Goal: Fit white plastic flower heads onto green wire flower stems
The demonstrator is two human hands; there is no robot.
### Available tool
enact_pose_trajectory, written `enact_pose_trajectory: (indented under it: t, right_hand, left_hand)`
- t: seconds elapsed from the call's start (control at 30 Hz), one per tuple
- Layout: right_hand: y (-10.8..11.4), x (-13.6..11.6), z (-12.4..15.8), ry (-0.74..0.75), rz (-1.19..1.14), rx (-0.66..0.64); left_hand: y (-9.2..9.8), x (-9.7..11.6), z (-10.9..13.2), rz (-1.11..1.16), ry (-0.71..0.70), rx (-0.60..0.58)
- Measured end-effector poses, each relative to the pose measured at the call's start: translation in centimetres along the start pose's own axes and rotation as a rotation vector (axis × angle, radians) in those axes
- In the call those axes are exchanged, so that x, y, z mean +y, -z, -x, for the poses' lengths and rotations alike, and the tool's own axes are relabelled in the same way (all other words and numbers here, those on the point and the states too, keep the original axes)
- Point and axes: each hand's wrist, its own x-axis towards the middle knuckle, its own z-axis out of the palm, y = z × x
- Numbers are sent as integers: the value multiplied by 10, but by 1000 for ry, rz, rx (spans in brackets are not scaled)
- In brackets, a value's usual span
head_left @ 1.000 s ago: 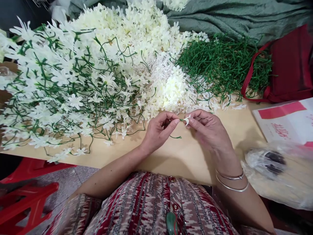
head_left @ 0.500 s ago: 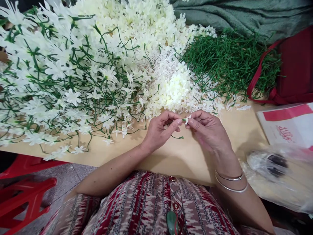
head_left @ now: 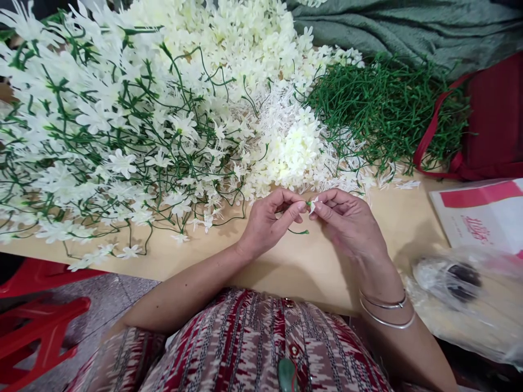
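Note:
Between thumb and fingers, my left hand (head_left: 273, 219) pinches a thin green plastic stem (head_left: 301, 232), whose lower end shows beneath the fingers. My right hand (head_left: 352, 220) grips a small white artificial flower (head_left: 313, 205) that sits at the stem's tip. The two sets of fingertips nearly meet over the table, and the join between stem and flower is partly covered by them. Just beyond the hands lies a heap of loose cream blossoms (head_left: 296, 147). Farther right is a tangled pile of green stems (head_left: 376, 109).
Stemmed white flowers (head_left: 122, 163) spread over the table's left side. A red bag (head_left: 494, 114), a printed white-and-red packet (head_left: 474, 218) and a clear plastic bag (head_left: 466, 288) lie on the right. Green cloth (head_left: 417, 32) is at the back; red stools (head_left: 44, 326) stand lower left.
The flower has turned slightly in my right fingers and looks narrower. Both hands stay nearly in place, and the view has shifted a little.

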Motion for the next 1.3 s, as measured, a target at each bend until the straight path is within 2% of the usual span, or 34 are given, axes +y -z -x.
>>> enact_pose_trajectory:
  t: [0.5, 0.97, 1.3]
  right_hand:
    - [-2, 4, 0, -20, -95, -86]
    - [-10, -2, -3, -33, -83, -62]
    - [-5, -8, -4, -90, -146, -110]
  left_hand:
    - [0, 0, 0, 60, 6, -24]
    - [1, 0, -4, 152, 65, -39]
    - [-1, -1, -3, 192, 51, -41]
